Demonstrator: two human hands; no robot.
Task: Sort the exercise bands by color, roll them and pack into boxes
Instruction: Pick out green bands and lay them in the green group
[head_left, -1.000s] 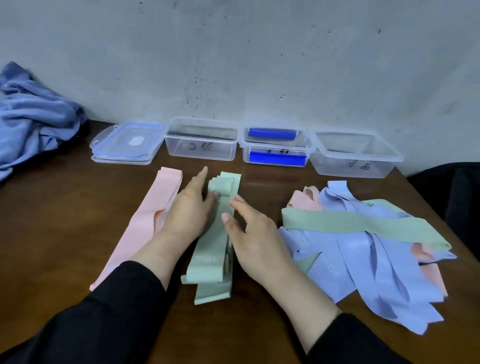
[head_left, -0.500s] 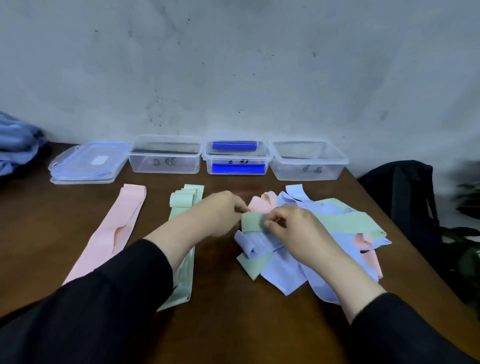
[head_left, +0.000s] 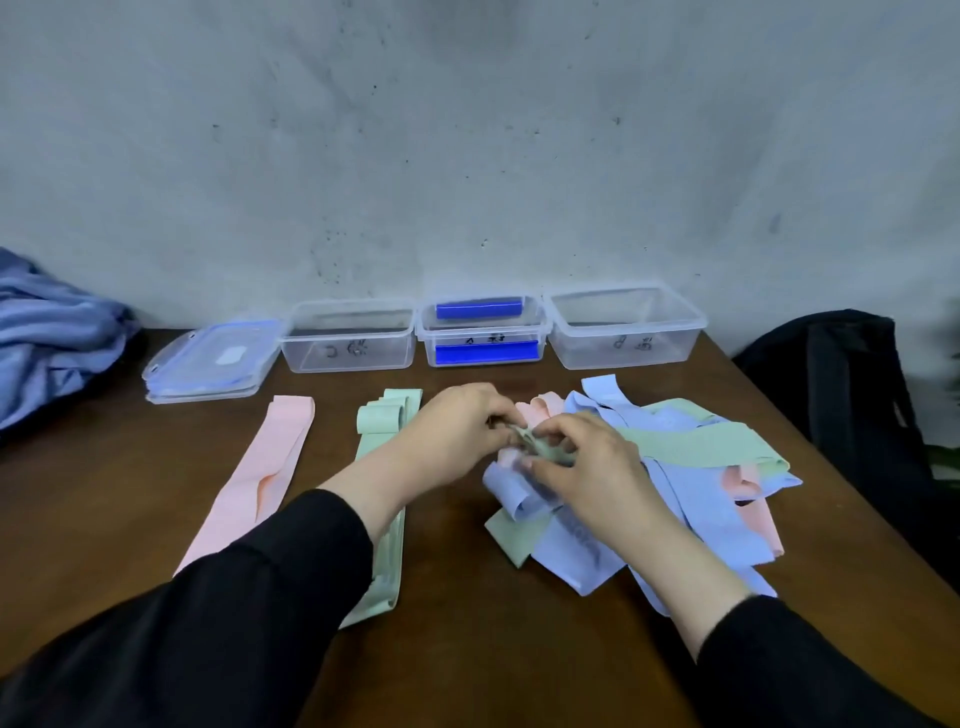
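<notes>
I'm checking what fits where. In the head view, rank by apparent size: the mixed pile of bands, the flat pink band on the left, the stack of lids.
1. Mixed pile of bands, largest.
2. Flat pink band.
3. Stack of lids, smallest, though it lies farther from the camera, so this is unsure.

A brown wooden table (head_left: 519, 675) bears loose bands (head_left: 691, 447), three boxes (head_left: 348, 338), stacked lids (head_left: 213, 364).

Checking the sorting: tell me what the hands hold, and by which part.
Both hands, left and right, pinch the near end of the green band lying across the mixed pile.
</notes>
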